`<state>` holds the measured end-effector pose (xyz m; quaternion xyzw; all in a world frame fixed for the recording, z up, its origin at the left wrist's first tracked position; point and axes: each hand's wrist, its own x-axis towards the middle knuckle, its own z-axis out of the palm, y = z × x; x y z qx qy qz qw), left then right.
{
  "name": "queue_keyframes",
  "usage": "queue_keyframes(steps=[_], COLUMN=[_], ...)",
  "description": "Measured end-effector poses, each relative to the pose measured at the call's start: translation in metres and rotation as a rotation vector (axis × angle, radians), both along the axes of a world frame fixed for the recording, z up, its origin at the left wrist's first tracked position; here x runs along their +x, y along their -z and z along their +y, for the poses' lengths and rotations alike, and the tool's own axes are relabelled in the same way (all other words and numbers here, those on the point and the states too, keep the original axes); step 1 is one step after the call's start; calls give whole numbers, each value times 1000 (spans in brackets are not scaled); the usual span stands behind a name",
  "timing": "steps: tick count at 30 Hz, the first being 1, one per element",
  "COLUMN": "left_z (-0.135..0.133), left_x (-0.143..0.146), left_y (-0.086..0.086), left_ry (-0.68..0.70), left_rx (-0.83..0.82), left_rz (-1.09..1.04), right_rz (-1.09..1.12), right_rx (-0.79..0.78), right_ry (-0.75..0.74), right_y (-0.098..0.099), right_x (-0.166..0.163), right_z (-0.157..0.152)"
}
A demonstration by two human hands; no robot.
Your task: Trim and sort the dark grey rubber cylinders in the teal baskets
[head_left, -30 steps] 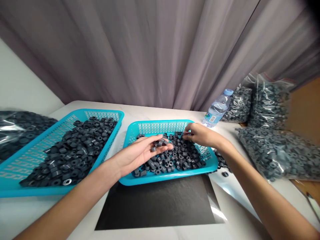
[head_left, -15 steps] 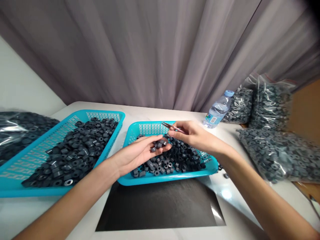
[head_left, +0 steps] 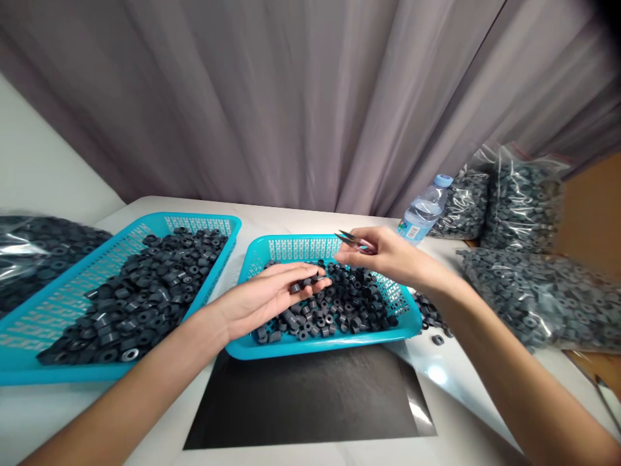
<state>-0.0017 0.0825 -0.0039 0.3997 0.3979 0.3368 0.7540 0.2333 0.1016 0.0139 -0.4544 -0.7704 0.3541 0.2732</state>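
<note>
Cupped in my left hand (head_left: 272, 291) are several small dark grey ring-shaped parts (head_left: 306, 283), resting against the curled fingers. This hand hovers over the left half of a blue plastic basket (head_left: 310, 349) that holds many more of the same rings (head_left: 356, 294). My right hand (head_left: 383, 252) is closed around a pair of small pliers or snips (head_left: 356, 242), with its pointed dark jaws aimed left and slightly parted. It sits above the basket's back right side, a short gap from my left hand. The exact type of tool is too small to tell.
A larger blue basket (head_left: 220, 278) of rings stands at the left, beside a clear bag of rings (head_left: 43, 259). Loose rings (head_left: 437, 340), a water bottle (head_left: 424, 210) and several filled bags (head_left: 524, 200) are at the right. A black sheet (head_left: 310, 401) lies in front.
My right hand has moved right with the tool, away from my left hand. The left fingers have closed a little more around the rings.
</note>
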Motion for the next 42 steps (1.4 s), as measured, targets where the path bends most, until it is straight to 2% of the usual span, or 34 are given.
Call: queue_keyframes(steps=[4,8,14,20,23,27,32,38,42], left_z=[-1,-1,0,2,2,2,1,-3,-7], left_x=[0,-1,-4,-3,-3,-2,-3,-3,0], left_y=[-1,-1,0,1,3,3,2,5,3], left_ry=[18,55,130,101,97,108,111,140,121], left_rx=[23,56,104,113,110,108,116,129,69], left_rz=[53,75,98,99,98,96,113,82,-37], right_rz=[-478,-693,-801,-842,-867,-753,-414,-80,44], right_rx=[-77,-90,-25,-65,-22,2,-67,-108,-145], right_ry=[36,127,187,141,143,128,-10,-152,-154], right_y=[-3,-1,-3,-1,1,-1,-10,-10,-7], right_x=[29,32,24,19,19,27,29,11,-2], right_z=[4,2,1,-2,-2,-2,-3,-5,-8])
